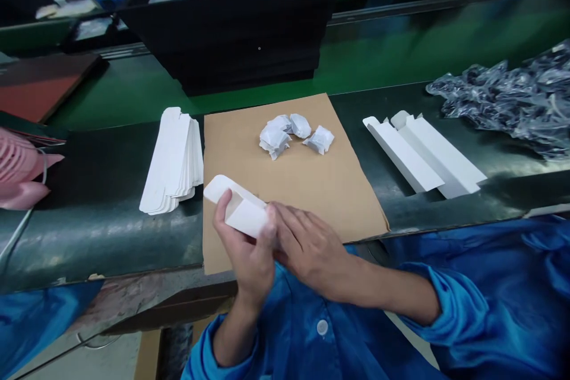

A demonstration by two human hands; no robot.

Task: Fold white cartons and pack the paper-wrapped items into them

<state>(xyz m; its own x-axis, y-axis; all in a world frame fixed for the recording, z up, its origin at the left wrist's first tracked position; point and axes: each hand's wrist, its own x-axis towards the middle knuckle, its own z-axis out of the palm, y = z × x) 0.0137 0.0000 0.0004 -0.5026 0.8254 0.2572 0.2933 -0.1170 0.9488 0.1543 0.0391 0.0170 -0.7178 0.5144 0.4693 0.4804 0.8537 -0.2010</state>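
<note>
A slim white carton [247,217] is held tilted over the near edge of the cardboard sheet [307,184], its flap end pointing up and left. My left hand [249,255] grips it from below, the thumb along one side near the flap. Around the lower end of the same carton my right hand [307,243] is closed, and its fingers hide that end. Several crumpled white paper packets [276,133] lie on the cardboard beyond my hands. Left of the sheet rests a stack of flattened white cartons [171,163].
At right lie white opened-out cartons [423,157] and a heap of clear plastic-wrapped items [512,98]. A black bin [249,29] stands at the back. A pink fan-like object [20,169] with a cable is at far left. Another person's blue sleeve [44,314] shows lower left.
</note>
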